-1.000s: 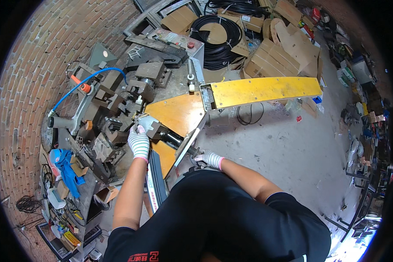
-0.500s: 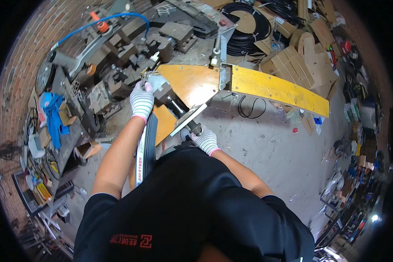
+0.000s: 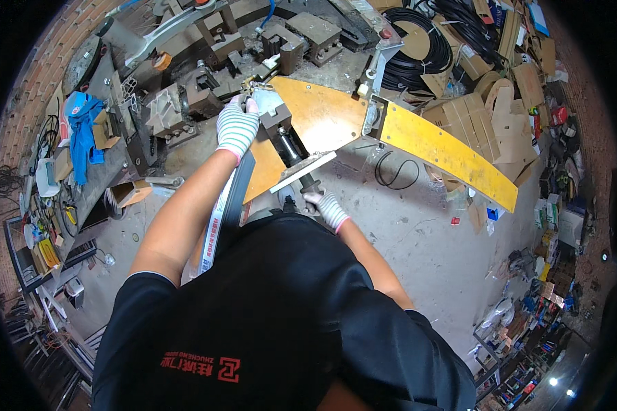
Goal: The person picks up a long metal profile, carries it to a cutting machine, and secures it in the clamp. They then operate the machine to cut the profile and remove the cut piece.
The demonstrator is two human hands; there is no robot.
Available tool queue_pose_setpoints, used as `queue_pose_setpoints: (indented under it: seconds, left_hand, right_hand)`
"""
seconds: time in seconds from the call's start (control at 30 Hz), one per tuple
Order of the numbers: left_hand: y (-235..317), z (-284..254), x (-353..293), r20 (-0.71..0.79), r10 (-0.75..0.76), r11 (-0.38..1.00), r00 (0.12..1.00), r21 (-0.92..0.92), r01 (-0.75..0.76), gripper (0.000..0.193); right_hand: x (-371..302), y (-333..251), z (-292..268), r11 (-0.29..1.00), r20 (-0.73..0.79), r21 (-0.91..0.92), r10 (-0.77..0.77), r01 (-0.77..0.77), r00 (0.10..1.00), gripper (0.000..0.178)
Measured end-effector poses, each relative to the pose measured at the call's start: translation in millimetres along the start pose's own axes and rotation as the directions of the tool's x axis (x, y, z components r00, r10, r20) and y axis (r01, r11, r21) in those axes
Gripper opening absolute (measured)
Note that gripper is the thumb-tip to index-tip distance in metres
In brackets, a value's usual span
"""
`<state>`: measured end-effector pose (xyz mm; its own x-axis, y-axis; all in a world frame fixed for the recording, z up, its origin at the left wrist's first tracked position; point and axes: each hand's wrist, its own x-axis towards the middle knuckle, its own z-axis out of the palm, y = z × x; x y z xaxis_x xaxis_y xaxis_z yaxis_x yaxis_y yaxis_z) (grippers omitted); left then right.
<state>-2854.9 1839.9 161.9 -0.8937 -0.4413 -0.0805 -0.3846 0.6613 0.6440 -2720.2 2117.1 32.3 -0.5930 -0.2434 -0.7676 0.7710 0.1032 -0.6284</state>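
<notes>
Beside a crowded workbench (image 3: 199,142), a black cylinder (image 3: 289,145) lies aslant an orange panel (image 3: 319,113), between a grey metal block (image 3: 275,118) and a pale crossbar (image 3: 303,171), as I watch from my remote post. At its near end, the person's gloved right hand (image 3: 328,207) curls its fingers around a dark end knob (image 3: 310,185), likely because it is the handhold nearest the body. The striped-gloved left hand (image 3: 238,130) bends in beside the block, perhaps to steady whatever sits there; its grip is partly hidden, and I cannot tell whether it grasps or only presses. Under the left forearm, a grey profile strip (image 3: 237,192) with a white printed face runs toward the person's waist, seemingly braced along the body. To the right, a long yellow arm (image 3: 452,157) reaches out above the floor (image 3: 404,240) from beside the panel's corner. Farther out, I make out steel blocks (image 3: 313,33) on the bench, a blue cloth (image 3: 84,144) draped at left, a coiled black hose (image 3: 410,79) and cardboard (image 3: 466,123), apparently stowed clear of the hands.
</notes>
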Motion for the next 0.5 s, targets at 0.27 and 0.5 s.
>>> queue_pose_setpoints:
  seconds: [0.27, 0.5]
  left_hand:
    - [-6.5, 5.2, 2.4, -0.065, 0.047, 0.998, 0.997, 0.053, -0.044, 0.047]
    - [-3.3, 3.3, 2.5, -0.014, 0.01, 1.0, 1.0, -0.016, -0.01, 0.047]
  right_hand:
    - [5.4, 3.8, -2.1, 0.751, -0.193, -0.656, -0.268, 0.079, 0.944, 0.059]
    - [5.4, 3.9, -0.2, 0.989, -0.019, -0.141, -0.046, 0.043, 0.999, 0.045]
